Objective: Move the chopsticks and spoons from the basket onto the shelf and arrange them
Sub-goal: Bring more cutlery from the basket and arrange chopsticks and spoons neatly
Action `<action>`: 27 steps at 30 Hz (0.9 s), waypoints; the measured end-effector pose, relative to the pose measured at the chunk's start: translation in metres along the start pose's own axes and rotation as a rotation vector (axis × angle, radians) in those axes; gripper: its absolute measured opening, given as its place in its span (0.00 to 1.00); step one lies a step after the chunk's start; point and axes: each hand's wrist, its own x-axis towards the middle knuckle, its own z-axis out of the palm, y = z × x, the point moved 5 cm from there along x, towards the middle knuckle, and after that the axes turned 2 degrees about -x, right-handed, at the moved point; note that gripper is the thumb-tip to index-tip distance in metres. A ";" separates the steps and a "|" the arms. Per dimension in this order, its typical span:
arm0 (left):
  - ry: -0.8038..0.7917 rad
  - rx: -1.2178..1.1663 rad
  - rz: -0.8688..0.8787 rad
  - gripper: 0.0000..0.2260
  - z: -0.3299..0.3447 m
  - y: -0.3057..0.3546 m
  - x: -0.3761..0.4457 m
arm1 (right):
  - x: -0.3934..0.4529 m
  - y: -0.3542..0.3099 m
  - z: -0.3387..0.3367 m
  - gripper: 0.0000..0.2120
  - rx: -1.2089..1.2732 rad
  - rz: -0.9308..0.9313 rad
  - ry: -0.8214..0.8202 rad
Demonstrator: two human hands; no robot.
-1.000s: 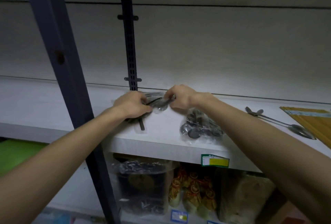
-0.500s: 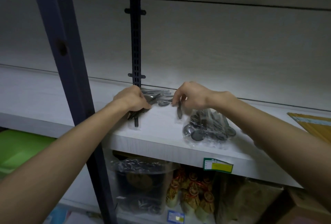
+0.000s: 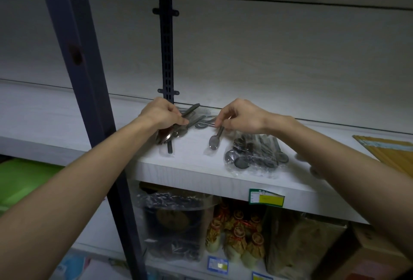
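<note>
Head view: white shelf (image 3: 190, 168). Left hand (image 3: 159, 115) grips a cluster of wrapped spoons (image 3: 176, 131) on the shelf. Right hand (image 3: 240, 116) pinches the handle of a small spoon (image 3: 214, 141), bowl down towards the shelf. Bagged spoons (image 3: 254, 154) lie just beside; chopstick pack (image 3: 388, 152) at far right.

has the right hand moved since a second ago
Yes. The right hand has drawn away from the left hand, rightward toward the bagged spoons, pinching a small spoon.

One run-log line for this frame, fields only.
left hand: grips spoons | right hand: pinches small spoon handle | shelf: bagged spoons resting | phase: arranging
</note>
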 end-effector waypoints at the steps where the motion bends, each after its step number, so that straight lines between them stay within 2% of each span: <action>1: 0.002 -0.009 0.004 0.08 0.000 -0.001 0.000 | -0.001 0.001 0.000 0.10 0.008 0.005 0.002; 5: 0.022 -0.031 0.025 0.05 -0.005 0.001 0.000 | -0.006 0.002 -0.001 0.10 0.033 0.020 0.006; 10: 0.121 -0.031 0.060 0.05 -0.015 0.001 -0.002 | -0.010 0.002 -0.003 0.10 0.036 0.025 0.015; 15: 0.314 0.301 0.169 0.05 -0.017 0.012 -0.012 | -0.009 0.006 -0.002 0.09 0.052 0.041 0.013; 21: 0.157 0.336 0.149 0.11 -0.005 0.008 -0.007 | -0.008 0.010 -0.002 0.10 0.067 0.040 0.031; 27: 0.126 0.437 0.238 0.17 0.008 0.008 -0.009 | -0.006 0.008 -0.002 0.09 0.040 0.051 0.071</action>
